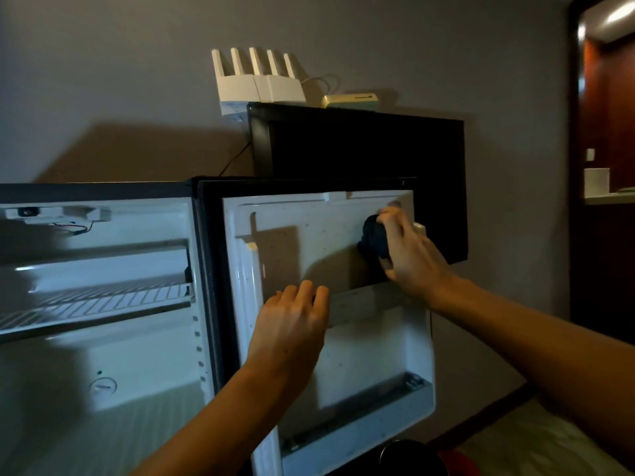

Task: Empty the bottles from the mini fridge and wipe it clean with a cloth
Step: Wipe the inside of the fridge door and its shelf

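Two bare forearms reached up from the bottom edge toward the open door (330, 365) of the mini fridge (103, 338). At the very bottom, between the arms, sat a dark round object (409, 456), too cut off to identify. The left hand (292, 324) rested on the door's inner liner at mid-height, its fingers curled over the edge of the ledge there, bracing the door. The right hand (409, 249) was higher, near the door's upper right corner, gripping a wadded dark cloth (372, 240) and pressing it flat against the white liner. Small dark specks dotted the liner around the cloth. A low shelf rail (360, 412) ran across the bottom of the door, with nothing visible in it. To the left the fridge cabinet stood open and lit, showing a wire shelf (103, 300) across the middle, a white tray above it, and a round dial (103, 386) on the back wall below; no bottles could be seen inside. Behind the door a black screen (360, 149) leaned by the grey wall (103, 80). On top of it stood a white router (261, 80) with upright antennas, and beside that a small pale box (350, 100). A dim doorway (604, 166) opened at the far right.
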### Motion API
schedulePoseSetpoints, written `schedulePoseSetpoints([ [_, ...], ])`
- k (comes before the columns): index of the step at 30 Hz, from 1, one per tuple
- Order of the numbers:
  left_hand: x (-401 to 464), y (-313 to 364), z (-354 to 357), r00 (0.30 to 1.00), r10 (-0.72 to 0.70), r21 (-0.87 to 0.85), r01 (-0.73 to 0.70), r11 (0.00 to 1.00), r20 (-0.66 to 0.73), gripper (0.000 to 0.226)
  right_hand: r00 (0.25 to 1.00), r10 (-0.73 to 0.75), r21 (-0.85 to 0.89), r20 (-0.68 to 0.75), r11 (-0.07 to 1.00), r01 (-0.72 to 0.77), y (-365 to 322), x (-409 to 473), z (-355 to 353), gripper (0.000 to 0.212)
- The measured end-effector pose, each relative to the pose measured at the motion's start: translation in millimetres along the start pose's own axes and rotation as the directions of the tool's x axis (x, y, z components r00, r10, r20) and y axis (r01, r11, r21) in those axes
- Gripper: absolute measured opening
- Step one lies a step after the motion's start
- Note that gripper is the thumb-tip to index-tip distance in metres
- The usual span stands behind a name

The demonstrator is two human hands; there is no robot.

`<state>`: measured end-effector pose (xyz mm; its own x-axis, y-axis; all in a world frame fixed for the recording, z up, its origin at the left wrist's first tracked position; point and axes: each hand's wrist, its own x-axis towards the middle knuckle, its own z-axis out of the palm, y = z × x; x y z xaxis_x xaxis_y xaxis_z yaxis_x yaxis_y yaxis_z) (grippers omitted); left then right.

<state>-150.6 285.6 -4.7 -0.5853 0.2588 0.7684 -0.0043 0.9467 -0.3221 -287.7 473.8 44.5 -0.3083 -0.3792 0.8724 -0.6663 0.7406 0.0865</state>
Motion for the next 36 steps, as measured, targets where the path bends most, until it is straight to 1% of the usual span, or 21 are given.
schedulePoseSetpoints([
  [2,-2,-1,-1,1.000,0.009,-0.018,-0.009,1.000,-0.014,0.043,0.999,-0.043,-0.127,0.009,0.991,0.043,5,2,-6,0.059],
  [4,-7,-1,-2,0.999,0.014,-0.050,-0.016,0.999,-0.039,0.044,0.993,-0.114,-0.260,-0.021,0.960,0.105,11,3,-12,0.052],
  [6,-14,-1,-3,0.997,0.010,-0.082,-0.016,0.996,-0.072,0.046,0.990,-0.134,-0.338,-0.047,0.935,0.110,9,0,-19,0.048],
  [8,-21,-1,-3,0.995,0.006,-0.117,-0.018,0.993,-0.101,0.046,0.989,-0.140,-0.337,-0.057,0.935,0.112,1,-7,-24,0.049],
  [10,-26,-3,-4,0.991,0.012,-0.152,-0.032,0.988,-0.130,0.045,0.986,-0.158,-0.317,-0.053,0.939,0.133,-8,-17,-29,0.054],
  [13,-33,-9,-5,0.984,0.024,-0.210,-0.061,0.976,-0.174,0.046,0.979,-0.202,-0.368,-0.017,0.912,0.181,-12,-26,-47,0.060],
  [15,-38,-13,-7,0.978,0.029,-0.256,-0.082,0.963,-0.205,0.048,0.967,-0.257,-0.418,0.004,0.878,0.235,-11,-29,-64,0.054],
  [17,-43,-16,-10,0.974,0.026,-0.312,-0.098,0.945,-0.226,0.050,0.952,-0.303,-0.471,0.035,0.836,0.283,-13,-30,-83,0.043],
  [19,-47,-20,-11,0.973,0.019,-0.362,-0.105,0.926,-0.232,0.050,0.950,-0.300,-0.502,0.085,0.811,0.301,-19,-29,-100,0.039],
  [22,-51,-25,-14,0.977,0.014,-0.411,-0.103,0.906,-0.212,0.050,0.945,-0.273,-0.509,0.178,0.797,0.326,-26,-31,-115,0.041],
  [24,-53,-25,-14,0.980,0.003,-0.428,-0.090,0.899,-0.199,0.049,0.923,-0.274,-0.493,0.271,0.784,0.378,-28,-38,-122,0.042],
  [27,-54,-26,-13,0.983,-0.004,-0.431,-0.076,0.899,-0.182,0.049,0.819,-0.301,-0.455,0.488,0.713,0.533,-26,-49,-132,0.053],
  [29,-55,-26,-12,0.986,-0.006,-0.414,-0.065,0.908,-0.167,0.052,0.766,-0.316,-0.422,0.559,0.687,0.591,-28,-47,-139,0.054],
  [31,-57,-24,-14,0.988,-0.027,-0.395,-0.036,0.918,-0.154,0.054,0.727,-0.363,-0.414,0.583,0.637,0.650,-32,-36,-145,0.049],
  [32,-57,-23,-15,0.988,-0.040,-0.388,-0.022,0.921,-0.151,0.054,0.734,-0.381,-0.435,0.562,0.619,0.654,-36,-30,-150,0.046],
  [33,-57,-22,-16,0.987,-0.050,-0.384,-0.013,0.923,-0.152,0.054,0.773,-0.385,-0.470,0.504,0.629,0.620,-38,-23,-152,0.043],
  [34,-58,-21,-16,0.986,-0.057,-0.381,-0.007,0.925,-0.158,0.054,0.836,-0.364,-0.505,0.411,0.672,0.541,-39,-19,-153,0.042],
  [35,-59,-20,-16,0.984,-0.065,-0.380,-0.002,0.925,-0.164,0.054,0.897,-0.312,-0.510,0.313,0.741,0.436,-39,-18,-152,0.043],
  [36,-59,-19,-16,0.983,-0.075,-0.382,0.007,0.924,-0.165,0.055,0.932,-0.271,-0.487,0.242,0.797,0.358,-38,-21,-149,0.044],
])
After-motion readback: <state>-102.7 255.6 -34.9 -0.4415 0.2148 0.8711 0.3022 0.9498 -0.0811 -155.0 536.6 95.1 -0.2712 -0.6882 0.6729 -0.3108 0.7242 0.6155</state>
